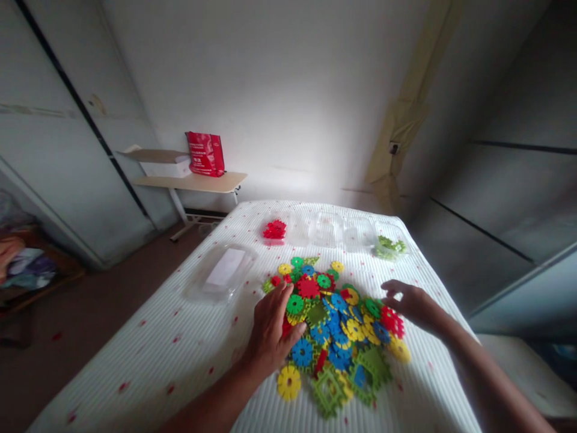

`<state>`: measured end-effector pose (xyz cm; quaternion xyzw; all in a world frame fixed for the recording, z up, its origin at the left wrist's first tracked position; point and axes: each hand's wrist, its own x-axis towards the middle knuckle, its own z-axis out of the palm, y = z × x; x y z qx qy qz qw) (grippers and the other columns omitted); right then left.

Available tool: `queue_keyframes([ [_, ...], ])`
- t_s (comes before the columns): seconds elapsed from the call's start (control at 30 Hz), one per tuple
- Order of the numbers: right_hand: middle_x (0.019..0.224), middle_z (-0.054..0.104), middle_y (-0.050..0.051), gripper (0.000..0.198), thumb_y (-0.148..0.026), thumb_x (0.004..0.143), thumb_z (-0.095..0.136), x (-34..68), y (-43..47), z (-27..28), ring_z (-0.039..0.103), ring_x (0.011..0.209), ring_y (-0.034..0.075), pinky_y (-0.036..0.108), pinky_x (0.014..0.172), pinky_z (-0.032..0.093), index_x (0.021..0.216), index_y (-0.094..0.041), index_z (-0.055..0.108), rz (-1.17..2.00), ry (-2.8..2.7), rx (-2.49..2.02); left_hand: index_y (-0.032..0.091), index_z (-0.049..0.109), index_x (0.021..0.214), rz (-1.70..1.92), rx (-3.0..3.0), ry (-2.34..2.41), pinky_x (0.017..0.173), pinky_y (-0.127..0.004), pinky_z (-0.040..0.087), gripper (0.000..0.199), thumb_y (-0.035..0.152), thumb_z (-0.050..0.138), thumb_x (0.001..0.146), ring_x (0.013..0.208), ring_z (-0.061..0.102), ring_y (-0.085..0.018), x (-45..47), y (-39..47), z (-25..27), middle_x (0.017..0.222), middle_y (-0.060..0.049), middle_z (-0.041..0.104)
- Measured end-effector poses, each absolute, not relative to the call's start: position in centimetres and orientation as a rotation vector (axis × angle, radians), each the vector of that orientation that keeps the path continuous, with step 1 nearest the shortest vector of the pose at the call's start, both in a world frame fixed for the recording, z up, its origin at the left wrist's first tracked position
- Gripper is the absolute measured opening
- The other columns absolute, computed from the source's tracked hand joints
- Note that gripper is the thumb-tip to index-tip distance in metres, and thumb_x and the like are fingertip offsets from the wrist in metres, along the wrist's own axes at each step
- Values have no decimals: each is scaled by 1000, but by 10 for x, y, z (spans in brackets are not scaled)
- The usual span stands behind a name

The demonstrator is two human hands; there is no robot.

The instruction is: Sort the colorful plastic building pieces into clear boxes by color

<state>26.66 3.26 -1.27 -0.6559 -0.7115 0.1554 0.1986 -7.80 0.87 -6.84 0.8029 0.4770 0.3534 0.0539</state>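
Note:
A heap of flat plastic interlocking pieces (336, 328) lies on the padded cover in front of me, in red, blue, yellow and green. Some are notched discs, others toothed squares and frames. My left hand (273, 325) rests at the heap's left edge, fingers stretched and thumb apart, beside a green notched disc (295, 304). Over the right side hovers my right hand (408, 302), its thumb and fingers curved with a gap between them, near a red toothed piece (392, 323). Nothing shows in either hand.
Clear plastic containers stand in a row at the far end; one (274, 231) holds red pieces, another (390, 246) green ones. A clear lid or tray (223, 272) with a white paper lies at left. Beyond is a side table (202, 182) with a red bag (205, 154).

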Motion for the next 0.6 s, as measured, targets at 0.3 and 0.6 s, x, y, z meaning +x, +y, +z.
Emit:
queue_keyframes([
  [0.3, 98, 62, 10, 49, -39, 67, 61, 276, -8, -46, 60, 80, 20, 30, 69, 49, 110, -17, 58, 446, -2037, -1758, 20, 10, 141, 929, 2536, 1133, 105, -48, 21, 91, 73, 32, 71, 132, 18, -34, -90, -3, -54, 146, -13, 16],
  [0.6, 89, 66, 6, 39, -33, 63, 62, 242, 28, -37, 61, 74, 19, 30, 68, 48, 100, -19, 63, 503, -2000, -1720, 29, 8, 140, 511, 2737, 1151, 101, -62, 14, 106, 69, 59, 56, 132, 10, -40, -106, -30, -69, 149, -11, 1],
])
